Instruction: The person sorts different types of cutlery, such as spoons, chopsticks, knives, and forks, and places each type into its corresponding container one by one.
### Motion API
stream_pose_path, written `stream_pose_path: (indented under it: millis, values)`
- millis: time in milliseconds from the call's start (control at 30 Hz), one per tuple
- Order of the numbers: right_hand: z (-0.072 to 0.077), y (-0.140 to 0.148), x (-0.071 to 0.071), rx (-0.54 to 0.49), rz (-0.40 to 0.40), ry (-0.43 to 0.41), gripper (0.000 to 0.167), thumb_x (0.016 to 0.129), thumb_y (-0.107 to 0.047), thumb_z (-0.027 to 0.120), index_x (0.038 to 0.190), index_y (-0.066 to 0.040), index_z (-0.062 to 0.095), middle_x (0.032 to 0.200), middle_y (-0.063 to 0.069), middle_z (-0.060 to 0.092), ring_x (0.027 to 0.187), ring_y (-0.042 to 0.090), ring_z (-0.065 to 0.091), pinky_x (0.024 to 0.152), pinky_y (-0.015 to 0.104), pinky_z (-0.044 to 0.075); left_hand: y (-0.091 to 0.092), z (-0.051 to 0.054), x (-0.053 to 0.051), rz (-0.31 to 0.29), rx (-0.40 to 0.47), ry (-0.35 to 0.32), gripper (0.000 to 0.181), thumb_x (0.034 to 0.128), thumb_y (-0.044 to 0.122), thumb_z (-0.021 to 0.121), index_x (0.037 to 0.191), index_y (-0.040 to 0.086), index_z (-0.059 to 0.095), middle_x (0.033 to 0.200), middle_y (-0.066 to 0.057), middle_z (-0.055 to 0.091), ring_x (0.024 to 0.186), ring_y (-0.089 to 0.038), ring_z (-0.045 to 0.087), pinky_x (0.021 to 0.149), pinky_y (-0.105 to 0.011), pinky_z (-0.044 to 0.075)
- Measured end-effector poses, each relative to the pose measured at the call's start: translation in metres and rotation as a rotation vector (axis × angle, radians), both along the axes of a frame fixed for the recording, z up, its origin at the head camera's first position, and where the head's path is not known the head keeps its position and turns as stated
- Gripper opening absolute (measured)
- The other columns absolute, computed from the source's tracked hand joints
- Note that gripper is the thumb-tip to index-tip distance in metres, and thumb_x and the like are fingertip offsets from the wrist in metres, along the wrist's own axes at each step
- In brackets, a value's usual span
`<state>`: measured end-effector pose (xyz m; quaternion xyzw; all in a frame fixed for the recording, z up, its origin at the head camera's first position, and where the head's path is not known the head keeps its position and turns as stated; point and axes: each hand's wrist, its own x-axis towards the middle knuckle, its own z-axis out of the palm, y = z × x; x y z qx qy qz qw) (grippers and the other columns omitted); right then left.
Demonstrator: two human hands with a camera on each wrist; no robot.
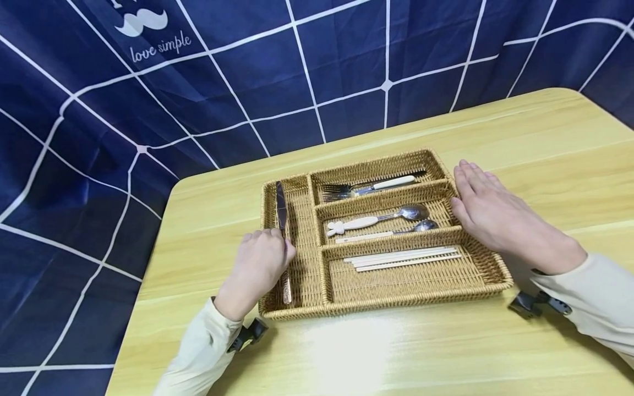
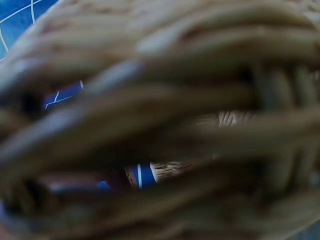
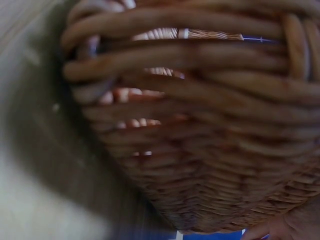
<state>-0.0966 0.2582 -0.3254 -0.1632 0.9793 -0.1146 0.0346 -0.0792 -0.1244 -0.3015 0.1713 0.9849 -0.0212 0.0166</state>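
Observation:
A woven wicker cutlery tray (image 1: 324, 275) with several compartments lies on the table. My left hand (image 1: 257, 264) grips its left wall, fingers curled and thumb over the inside. A knife (image 1: 281, 206) lies lengthwise in the left compartment, its middle hidden under that hand. Against the tray's right wall rests my right hand (image 1: 500, 212), fingers straight. Forks (image 1: 342, 192) with black and white handles fill the back compartment. Two spoons (image 1: 413, 212) are in the middle one, and several chopsticks (image 1: 406, 257) in the front one. Close-up weave of the tray (image 3: 215, 165) fills both wrist views.
The tray stands on a light wooden table (image 1: 411, 352) with rounded corners. A dark blue curtain (image 1: 346, 66) with white lines hangs behind and to the left. Black wrist cameras (image 1: 247, 334) sit close to the tray's front corners.

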Motion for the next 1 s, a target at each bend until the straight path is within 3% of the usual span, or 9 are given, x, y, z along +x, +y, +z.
stream_pose_path:
  millis: [233, 467, 800, 1000]
  values:
    - [0.000, 0.000, 0.000, -0.001, 0.004, 0.009, 0.063, 0.105, -0.023, 0.027, 0.146, 0.016, 0.003, 0.153, 0.035, -0.002, 0.141, 0.050, 0.003, 0.116, 0.055, 0.002, 0.004, -0.003, 0.000, 0.019, -0.001, 0.018, 0.030, 0.0963, 0.023, 0.048, 0.074, 0.003, 0.052, 0.065, -0.005, 0.047, 0.064, -0.025, 0.051, 0.067, -0.037, 0.048]
    - [-0.001, 0.000, 0.000, -0.005, 0.008, 0.015, 0.063, 0.105, -0.023, 0.028, 0.146, 0.017, 0.004, 0.153, 0.036, 0.001, 0.141, 0.051, 0.005, 0.116, 0.056, 0.004, 0.010, -0.004, 0.000, 0.023, -0.032, -0.043, 0.031, 0.0986, 0.025, 0.047, 0.076, 0.005, 0.052, 0.068, -0.004, 0.047, 0.064, -0.023, 0.047, 0.067, -0.035, 0.046]
    - [-0.001, 0.001, -0.002, -0.007, 0.008, 0.009, 0.063, 0.105, -0.024, 0.027, 0.146, 0.017, 0.003, 0.153, 0.036, 0.000, 0.141, 0.051, 0.004, 0.117, 0.055, 0.002, 0.015, -0.009, 0.001, 0.016, -0.068, -0.050, 0.033, 0.0990, 0.027, 0.048, 0.071, 0.009, 0.050, 0.065, -0.002, 0.046, 0.063, -0.021, 0.046, 0.067, -0.033, 0.041]
    - [-0.001, 0.001, -0.002, -0.014, 0.009, 0.005, 0.063, 0.105, -0.024, 0.026, 0.146, 0.017, 0.003, 0.153, 0.037, 0.000, 0.141, 0.050, 0.004, 0.117, 0.055, 0.003, 0.018, -0.013, 0.002, 0.040, -0.109, -0.076, 0.036, 0.1006, 0.033, 0.044, 0.076, 0.008, 0.052, 0.067, -0.001, 0.047, 0.065, -0.020, 0.046, 0.070, -0.034, 0.038]
